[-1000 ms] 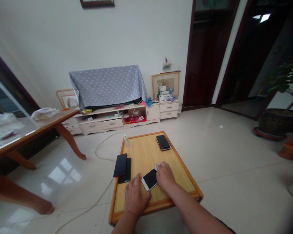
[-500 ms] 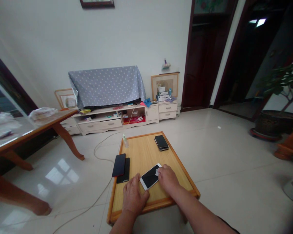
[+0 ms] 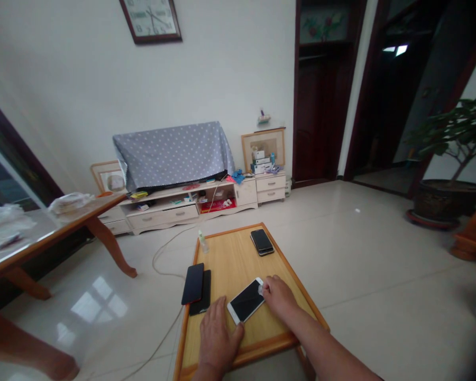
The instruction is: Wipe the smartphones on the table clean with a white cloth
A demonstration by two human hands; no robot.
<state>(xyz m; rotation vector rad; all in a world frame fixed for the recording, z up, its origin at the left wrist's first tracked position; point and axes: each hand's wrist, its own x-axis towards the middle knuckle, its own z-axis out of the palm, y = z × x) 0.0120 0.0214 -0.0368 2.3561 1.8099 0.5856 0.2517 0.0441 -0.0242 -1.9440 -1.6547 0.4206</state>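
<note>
A white smartphone (image 3: pixel 246 300) with a dark screen lies aslant on the small wooden table (image 3: pixel 238 254). My left hand (image 3: pixel 219 334) rests at its lower left, fingers stretched out, with the thumb at the phone's near corner. At the phone's upper right end, my right hand (image 3: pixel 278 297) pinches a small whitish wipe (image 3: pixel 261 289) against the screen. Two dark phones overlap to the left, the upper phone (image 3: pixel 193 283) having a red edge. Another stack of phones (image 3: pixel 262 241) sits near the far right corner.
A clear spray bottle (image 3: pixel 203 242) stands at the table's far left corner. A pale cable (image 3: pixel 162 270) runs over the floor on the left. Further left is a larger wooden table (image 3: pixel 75 214) with plastic bags, and a white cabinet (image 3: pixel 162 214) stands along the wall.
The view has tilted up, so the wall clock shows more and the table sits lower. My right hand stays at the phone's upper right end with the wipe; my left hand keeps its place.
</note>
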